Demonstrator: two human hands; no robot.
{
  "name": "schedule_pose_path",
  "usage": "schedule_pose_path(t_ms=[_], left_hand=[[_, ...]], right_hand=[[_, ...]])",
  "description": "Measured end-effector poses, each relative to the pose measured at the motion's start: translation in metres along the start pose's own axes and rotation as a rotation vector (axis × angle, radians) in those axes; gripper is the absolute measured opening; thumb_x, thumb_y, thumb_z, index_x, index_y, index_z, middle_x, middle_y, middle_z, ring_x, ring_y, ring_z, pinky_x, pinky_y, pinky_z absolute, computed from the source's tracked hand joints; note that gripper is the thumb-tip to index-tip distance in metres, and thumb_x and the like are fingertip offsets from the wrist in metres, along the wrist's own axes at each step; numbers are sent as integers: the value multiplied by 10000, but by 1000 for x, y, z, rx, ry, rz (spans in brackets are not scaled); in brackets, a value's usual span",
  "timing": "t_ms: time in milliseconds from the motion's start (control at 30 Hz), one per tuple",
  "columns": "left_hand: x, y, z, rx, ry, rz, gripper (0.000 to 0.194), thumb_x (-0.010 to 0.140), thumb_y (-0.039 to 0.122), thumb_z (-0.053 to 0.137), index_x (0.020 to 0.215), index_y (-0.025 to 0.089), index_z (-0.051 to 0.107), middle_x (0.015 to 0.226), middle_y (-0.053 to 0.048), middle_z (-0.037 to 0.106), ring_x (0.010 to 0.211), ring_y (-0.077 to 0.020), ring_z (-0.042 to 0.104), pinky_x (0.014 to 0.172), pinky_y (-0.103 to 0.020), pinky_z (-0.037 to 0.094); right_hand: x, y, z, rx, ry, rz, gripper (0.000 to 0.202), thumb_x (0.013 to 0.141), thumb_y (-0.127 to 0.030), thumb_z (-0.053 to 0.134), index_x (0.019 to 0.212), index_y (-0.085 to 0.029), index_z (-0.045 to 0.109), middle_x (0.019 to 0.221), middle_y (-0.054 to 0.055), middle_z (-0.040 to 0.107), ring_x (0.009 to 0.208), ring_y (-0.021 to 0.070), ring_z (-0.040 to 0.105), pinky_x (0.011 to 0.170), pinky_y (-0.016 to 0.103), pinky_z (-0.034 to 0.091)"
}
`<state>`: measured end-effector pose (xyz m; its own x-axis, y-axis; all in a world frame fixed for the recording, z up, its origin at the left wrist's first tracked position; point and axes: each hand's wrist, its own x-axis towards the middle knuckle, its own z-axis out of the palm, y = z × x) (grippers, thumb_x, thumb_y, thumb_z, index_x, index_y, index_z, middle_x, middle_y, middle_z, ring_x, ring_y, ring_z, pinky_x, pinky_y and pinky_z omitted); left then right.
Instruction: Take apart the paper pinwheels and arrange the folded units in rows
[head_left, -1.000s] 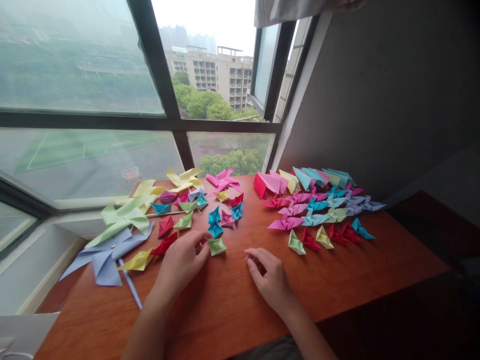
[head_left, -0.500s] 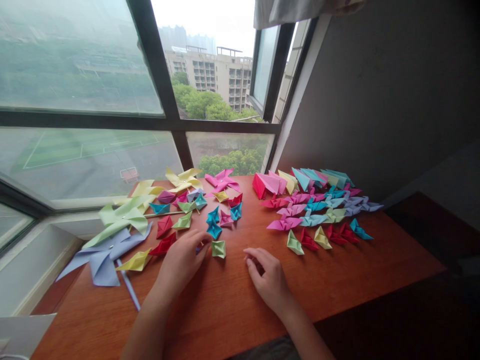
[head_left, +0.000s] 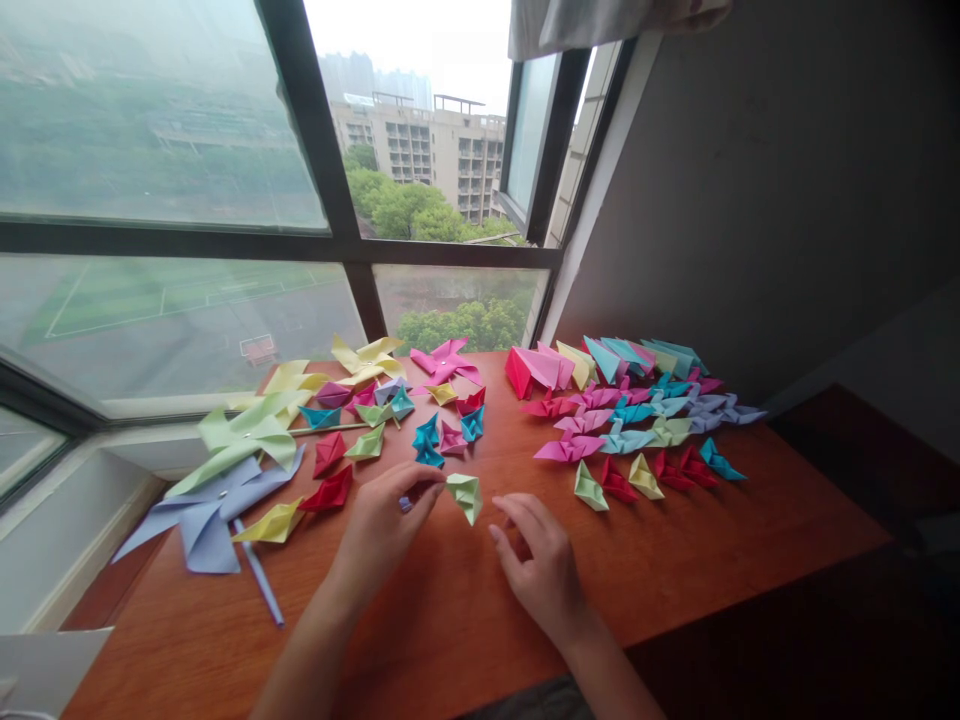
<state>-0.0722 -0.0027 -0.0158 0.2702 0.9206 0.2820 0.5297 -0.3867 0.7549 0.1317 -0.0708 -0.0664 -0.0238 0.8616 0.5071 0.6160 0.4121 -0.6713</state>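
Right, along the table's [head_left: 435, 640] near edge both forearms reach in over brown wood, and more wood runs from my right hand [head_left: 541, 565] toward the right corner, which gives me room on that side. The right fingers are curled with thumb and forefinger apart, near the pale green boat [head_left: 466, 499] but not touching it. My left hand [head_left: 386, 515] has its fingers clamped on that boat's left tip, holding it tilted between the hands; a small violet piece [head_left: 406, 504] shows partly under the left palm. By the left edge a violet pinwheel [head_left: 214, 505] lies with its stick [head_left: 259, 575] pointing nearward. Farther in, small paper boats [head_left: 452, 437] cluster left of centre, and a row of boats [head_left: 644, 476] sits to the right, with paper cranes [head_left: 628, 437] behind it. A pink pinwheel [head_left: 446, 360] lies at the far edge, below the window [head_left: 450, 254].
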Motion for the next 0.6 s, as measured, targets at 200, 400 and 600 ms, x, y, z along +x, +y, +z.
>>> schedule_pose_path(t_ms=[200,400,600], left_hand=[[-4,4,13,-35,-41,24,117,899,246,595,863,191,691,743,0,673,671,-135,605,626,-237,453],[-5,2,14,-16,-55,48,96,901,217,593,853,198,674,748,10,668,669,-127,591,637,-230,451],[-4,6,13,3,-90,69,83,888,198,593,853,195,669,750,8,669,666,-128,593,624,-228,451]], right_hand=[[-8,-3,0,-149,51,-181,328,905,-110,576,1215,-212,610,875,58,625,802,181,598,718,310,507],[-6,-5,-1,-141,44,-232,317,899,-80,594,1184,-209,645,832,46,624,756,154,573,688,280,487],[-6,-4,-1,-136,56,-227,303,892,-77,604,1158,-211,664,873,57,635,789,156,580,713,282,498]])
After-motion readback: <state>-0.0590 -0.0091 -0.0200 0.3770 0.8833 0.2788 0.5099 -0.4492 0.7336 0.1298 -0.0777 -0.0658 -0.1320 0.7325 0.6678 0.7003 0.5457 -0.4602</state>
